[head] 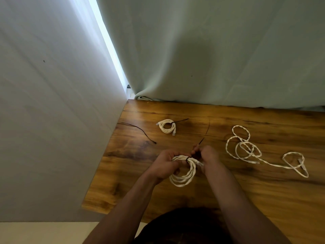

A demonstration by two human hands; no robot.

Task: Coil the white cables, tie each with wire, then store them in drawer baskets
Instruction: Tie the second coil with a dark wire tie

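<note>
White cable coil (182, 170) hangs between both hands above the near middle of the wooden worktop (228, 191), its loops drooping toward the person. A black tie wire (187, 159) wraps the top of the bundle, and its free end (200, 142) sticks up and away past the fingers. The left hand (166, 163) is closed around the left side of the coil, gripping the gathered loops. The right hand (207, 155) is pinched shut on the wire just beside the wrap, with one of the cable's clear plugs (198, 162) showing under it.

Farther back on the worktop lies a finished coil (167, 127), small and round, bound with its own black wire whose tail points right. To its left a loose black wire (139, 131) lies curved on the wood, well apart from the hands. Another thin dark wire (208, 127) lies near the middle of the worktop, beyond the hands. On the right, an uncoiled white cable (246, 148) sprawls in open loops, trailing out to a plug end (301, 162) near the right edge.

No basket or drawer shows. A pale curtain (211, 59) hangs behind the worktop, and a grey wall (52, 120) closes the left side.
</note>
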